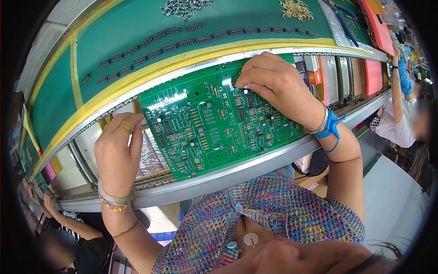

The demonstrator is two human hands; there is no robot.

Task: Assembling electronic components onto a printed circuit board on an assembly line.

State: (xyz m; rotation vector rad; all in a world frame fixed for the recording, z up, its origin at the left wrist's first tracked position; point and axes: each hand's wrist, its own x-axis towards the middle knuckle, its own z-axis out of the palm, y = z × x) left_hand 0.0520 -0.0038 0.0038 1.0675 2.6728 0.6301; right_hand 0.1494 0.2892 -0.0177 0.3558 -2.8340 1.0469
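Observation:
A green circuit board [214,153] lies across the metal rails in front of me, filled with resistors, black chips and small round capacitors. Over its far right part, my right hand [276,82] is closed in a pinch close to the board's surface. Whatever is between those fingertips is too small to name. A small white-topped capacitor [245,91] stands just below them. My left hand [117,148] is at the board's left edge, thumb and fingers drawn together near the far left corner; what they hold, if anything, is hidden.
Beyond the far rail [191,59], a green mat [114,34] carries rows of black chips [187,42], a pile of dark-legged parts [185,8] and a pile of tan parts [296,10]. Blue-handled pliers [346,29] lie far right. Other people work at both sides.

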